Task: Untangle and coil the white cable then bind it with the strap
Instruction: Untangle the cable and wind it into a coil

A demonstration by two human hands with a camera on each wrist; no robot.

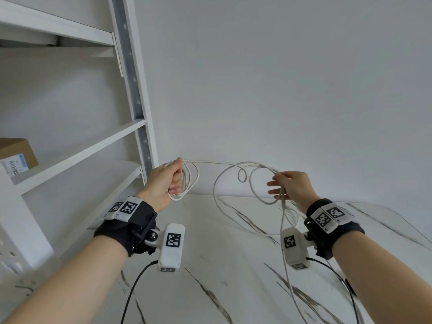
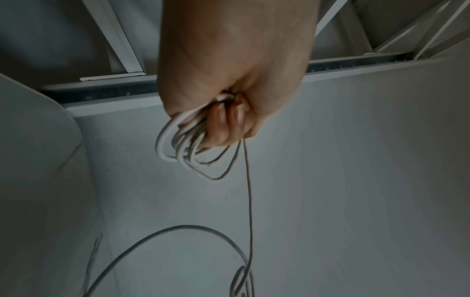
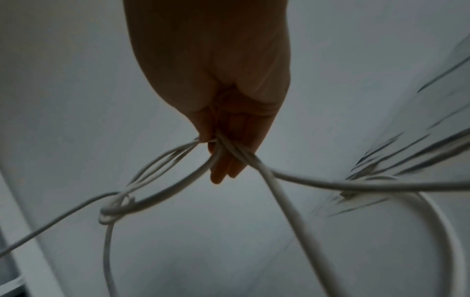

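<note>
The white cable [image 1: 219,163] hangs in the air between both raised hands. My left hand [image 1: 174,180] grips a small coil [image 1: 190,183] of several turns in its fist; in the left wrist view the coil [image 2: 178,144] sticks out below the curled fingers [image 2: 229,122]. My right hand [image 1: 281,187] pinches loose strands between thumb and extended fingers, and large slack loops [image 1: 257,183] with a small twisted loop [image 1: 242,175] sag from it. In the right wrist view the strands [image 3: 274,191] cross over the fingers [image 3: 226,160]. One end trails down to the table. No strap is visible.
A white marble-patterned table [image 1: 233,265] lies below the hands. A white metal shelf unit [image 1: 81,148] stands at the left and holds a cardboard box [image 1: 16,155]. A plain white wall is behind. Black camera leads [image 1: 133,291] hang from both wrists.
</note>
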